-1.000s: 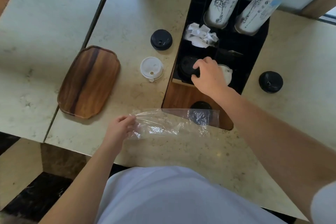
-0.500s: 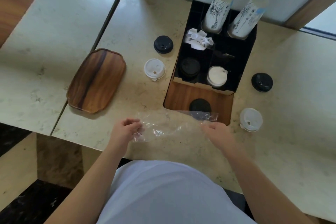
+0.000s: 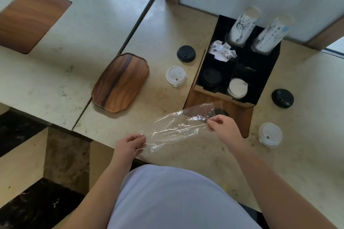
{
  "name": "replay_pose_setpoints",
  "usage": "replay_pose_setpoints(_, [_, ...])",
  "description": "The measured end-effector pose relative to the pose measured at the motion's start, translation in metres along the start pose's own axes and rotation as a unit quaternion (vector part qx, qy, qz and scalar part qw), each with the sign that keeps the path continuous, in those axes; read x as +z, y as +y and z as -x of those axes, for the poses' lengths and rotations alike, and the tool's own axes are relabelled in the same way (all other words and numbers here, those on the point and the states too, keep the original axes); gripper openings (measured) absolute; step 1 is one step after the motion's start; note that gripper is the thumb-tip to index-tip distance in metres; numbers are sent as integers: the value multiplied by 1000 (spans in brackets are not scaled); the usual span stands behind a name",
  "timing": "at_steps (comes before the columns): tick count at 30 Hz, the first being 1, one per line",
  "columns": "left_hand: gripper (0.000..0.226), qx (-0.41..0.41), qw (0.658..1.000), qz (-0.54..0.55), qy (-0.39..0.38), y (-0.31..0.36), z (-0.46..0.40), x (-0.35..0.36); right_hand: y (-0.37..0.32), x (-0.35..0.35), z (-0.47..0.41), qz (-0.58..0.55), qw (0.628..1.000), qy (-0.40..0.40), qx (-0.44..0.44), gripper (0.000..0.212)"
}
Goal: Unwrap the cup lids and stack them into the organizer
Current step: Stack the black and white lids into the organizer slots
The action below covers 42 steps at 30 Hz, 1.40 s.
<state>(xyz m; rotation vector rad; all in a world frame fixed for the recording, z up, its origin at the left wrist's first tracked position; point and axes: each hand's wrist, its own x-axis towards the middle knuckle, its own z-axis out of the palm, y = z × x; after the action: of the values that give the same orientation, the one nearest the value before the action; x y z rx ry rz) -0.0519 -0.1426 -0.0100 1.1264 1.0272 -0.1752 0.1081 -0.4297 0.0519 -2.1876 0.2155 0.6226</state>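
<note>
A clear plastic wrapper (image 3: pixel 175 128) is stretched between my hands above the counter's front edge. My left hand (image 3: pixel 130 144) pinches its near end and my right hand (image 3: pixel 222 124) pinches its far end. The black organizer (image 3: pixel 268 80) stands behind, with a black lid stack (image 3: pixel 211 77) in its front left compartment and a white lid stack (image 3: pixel 237 87) in its front right one. Loose lids lie on the counter: a black lid (image 3: pixel 186 53) and a white lid (image 3: pixel 176 76) left of the organizer, a black lid (image 3: pixel 282 98) and a white lid (image 3: pixel 270 134) right of it.
A wooden tray (image 3: pixel 121 82) lies left of the loose lids. Two printed cup stacks (image 3: pixel 242 26) stand in the organizer's back compartments, with crumpled white paper (image 3: pixel 222 52) in front of them. A wooden base (image 3: pixel 236 115) with a dark round hole sits under the organizer's front.
My right hand left the black lid stack in the organizer, came back and took hold of the wrapper's far end. The wrapper is now pulled taut between both hands.
</note>
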Motion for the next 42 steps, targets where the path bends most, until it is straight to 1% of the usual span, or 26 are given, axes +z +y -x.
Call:
replay_pose_setpoints(4, [17,8,999,29,15,-2,3,-9,-32,8,-23,32,999,4,-43,6])
replay_pose_setpoints(6, [11,5,996,69,49,-5,3,-16,-51,19,-36,60,997,14,-55,4])
replay_pose_setpoints(8, [8,3,991,97,90,-11,4,-24,-69,36,-48,119,989,31,-77,6])
replay_pose_setpoints(10, [9,10,988,89,123,-17,6,-32,-88,55,-56,163,981,31,-97,10])
replay_pose_setpoints(14, [13,11,981,62,184,-23,6,-44,-119,89,-67,185,977,-3,-102,8])
replay_pose_setpoints(16, [13,11,978,64,198,-22,5,-47,-129,103,-73,193,977,-8,-94,9])
replay_pose_setpoints(18, [9,14,977,76,196,-22,4,-50,-136,115,-78,193,978,-15,-84,16])
replay_pose_setpoints(20, [7,11,978,82,193,-23,4,-51,-141,123,-84,184,980,-40,-72,24])
replay_pose_setpoints(23, [9,2,979,77,189,-24,3,-52,-147,129,-86,146,984,-86,-58,48])
replay_pose_setpoints(24, [9,-1,979,74,189,-24,2,-53,-146,129,-84,128,986,-92,-60,54])
replay_pose_setpoints(26, [9,-5,980,67,187,-23,2,-54,-137,124,-77,102,989,-88,-68,57])
replay_pose_setpoints(28, [10,-8,981,54,185,-20,2,-54,-115,114,-65,92,991,-81,-60,50])
replay_pose_setpoints(30, [15,3,980,22,196,-15,4,-53,-81,100,-50,73,994,-80,-30,41])
replay_pose_setpoints(32, [25,37,964,-74,252,-7,11,-50,-43,82,-34,63,996,-66,3,33])
replay_pose_setpoints(33, [27,74,947,-130,284,-3,16,-48,-24,73,-25,66,996,-55,19,27])
replay_pose_setpoints(34, [26,127,928,-178,300,3,19,-45,-7,65,-18,70,996,-41,35,22])
replay_pose_setpoints(35, [24,187,912,-217,294,9,22,-39,9,57,-12,73,996,-25,51,17])
replay_pose_setpoints(36, [21,242,898,-252,267,17,24,-30,22,49,-6,70,995,-7,68,14])
replay_pose_setpoints(38, [17,327,875,-305,185,34,25,0,42,36,2,58,994,20,95,13])
replay_pose_setpoints(40, [17,380,857,-332,107,46,23,38,57,24,7,54,993,35,100,14])
replay_pose_setpoints(42, [15,399,843,-358,38,55,19,79,63,14,9,38,993,47,97,14])
